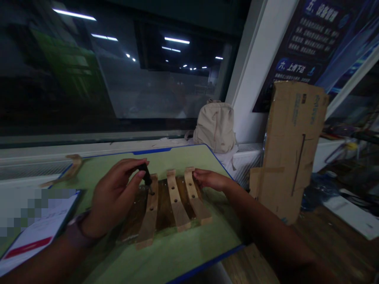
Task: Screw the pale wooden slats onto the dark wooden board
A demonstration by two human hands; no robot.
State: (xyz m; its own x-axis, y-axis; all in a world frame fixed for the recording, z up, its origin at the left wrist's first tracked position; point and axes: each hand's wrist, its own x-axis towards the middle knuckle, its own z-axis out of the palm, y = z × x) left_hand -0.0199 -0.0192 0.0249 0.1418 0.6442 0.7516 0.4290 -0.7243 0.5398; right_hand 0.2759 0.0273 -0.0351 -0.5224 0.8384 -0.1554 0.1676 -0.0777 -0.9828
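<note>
Between the thumb and fingers of my left hand [115,193] is a black-handled screwdriver [145,173]. Its tip points down at the upper hole of the left curved wooden piece [151,209]. My right hand [209,179] has its fingers closed at the far end of the right curved wooden piece [197,199]; part of that grip is hidden. A middle curved wooden piece [177,207] lies between these two, with dark holes like theirs. All three rest across a shiny brown sheet [164,205].
Beneath is a green table mat [207,244] with blue edging. Another wooden piece [74,167] sits at the far left edge, near a printed sheet [38,232]. Beyond the table are a beige backpack [214,126] and a tall cardboard sheet [290,154].
</note>
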